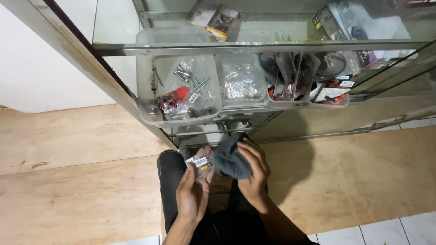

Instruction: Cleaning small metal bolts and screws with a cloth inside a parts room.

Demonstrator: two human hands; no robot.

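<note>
Small packet gets a wipe in front of the glass cabinet

Left hand (193,193) grips a clear packet (200,162) of parts; right hand (254,170) closes on a grey cloth (230,159) against it. Bins (178,86) above remain full, apparently unwiped.

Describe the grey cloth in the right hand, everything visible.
The cloth is dark grey, soft-looking fabric, bunched into a rounded wad with folds. The right hand grips it from the right, fingers curled over its edge. Its left side meets the small clear packet held by the left hand. It sits above the person's dark-trousered knees, before the glass cabinet.
</note>
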